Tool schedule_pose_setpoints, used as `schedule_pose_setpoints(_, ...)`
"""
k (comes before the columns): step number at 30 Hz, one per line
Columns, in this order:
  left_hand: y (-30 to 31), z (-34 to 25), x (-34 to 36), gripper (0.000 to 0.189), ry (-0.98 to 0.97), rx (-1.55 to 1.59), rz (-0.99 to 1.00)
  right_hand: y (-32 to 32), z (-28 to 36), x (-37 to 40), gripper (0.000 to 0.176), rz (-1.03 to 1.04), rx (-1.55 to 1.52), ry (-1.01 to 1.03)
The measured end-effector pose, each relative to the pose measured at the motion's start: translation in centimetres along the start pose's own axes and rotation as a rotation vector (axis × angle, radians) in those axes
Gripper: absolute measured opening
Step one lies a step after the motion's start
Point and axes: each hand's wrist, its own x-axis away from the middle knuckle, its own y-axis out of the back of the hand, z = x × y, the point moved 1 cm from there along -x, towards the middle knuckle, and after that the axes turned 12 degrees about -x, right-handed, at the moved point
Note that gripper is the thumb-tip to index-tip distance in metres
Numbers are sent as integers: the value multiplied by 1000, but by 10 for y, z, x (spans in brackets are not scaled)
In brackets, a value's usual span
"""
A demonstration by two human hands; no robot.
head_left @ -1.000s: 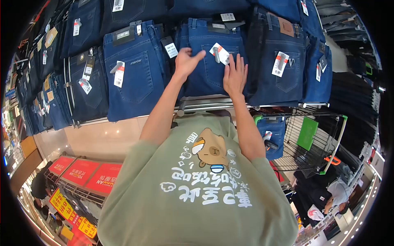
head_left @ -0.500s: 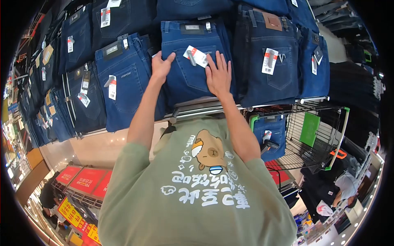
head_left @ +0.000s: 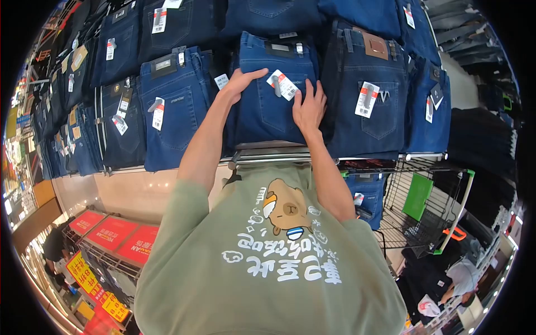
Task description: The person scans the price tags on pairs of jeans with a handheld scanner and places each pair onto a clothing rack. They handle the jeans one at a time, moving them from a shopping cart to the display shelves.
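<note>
A folded pair of blue jeans (head_left: 273, 114) lies on a rack in front of me, with a dark waistband patch and a red-and-white price tag (head_left: 283, 85) on its back pocket. My left hand (head_left: 241, 85) grips the left edge, thumb across the front and the other fingers mostly hidden at the side. Against the right edge rests my right hand (head_left: 310, 109), its fingers apart and slightly bent, the thumb close to the tag. A white label (head_left: 221, 81) shows just left of my left hand.
Stacks of folded jeans flank this one, including dark jeans (head_left: 365, 120) and blue jeans (head_left: 173, 120). A metal rail (head_left: 268, 153) runs along the front. At right stands a black wire cart (head_left: 441, 209) holding jeans (head_left: 368, 187). Red signs (head_left: 109, 233) stand lower left.
My right hand has slid from lying flat on the pocket to the right edge of the jeans. My left hand's thumb now reaches further across the front. The view has shifted slightly.
</note>
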Motion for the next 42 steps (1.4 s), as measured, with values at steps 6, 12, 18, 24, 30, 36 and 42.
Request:
schedule_pose_setpoints(6,2,3,2,58,-29,-83,-169,3,-2,-13,48,-46,-242,-236)
schedule_pose_setpoints(12,8,28,-26,51,-25,-182,-355,-5,-15,-12,39,-40,-366,-277)
schedule_pose_setpoints(18,-15,-10,42,52,-272,51,-191,33,8,-11,36,-170,-349,-319)
schedule_pose_setpoints(24,-28,28,7,58,-268,-279,-58,39,-12,8,56,13,-371,-493)
schedule_pose_setpoints(30,-44,32,23,46,-507,-692,-551,34,-30,13,53,184,-708,-667)
schedule_pose_setpoints(36,-58,14,43,45,-578,-844,-573,26,-39,20,46,56,-828,-755)
schedule_pose_setpoints(42,-74,32,21,51,-700,-664,-526,24,-36,13,42,94,-845,-870)
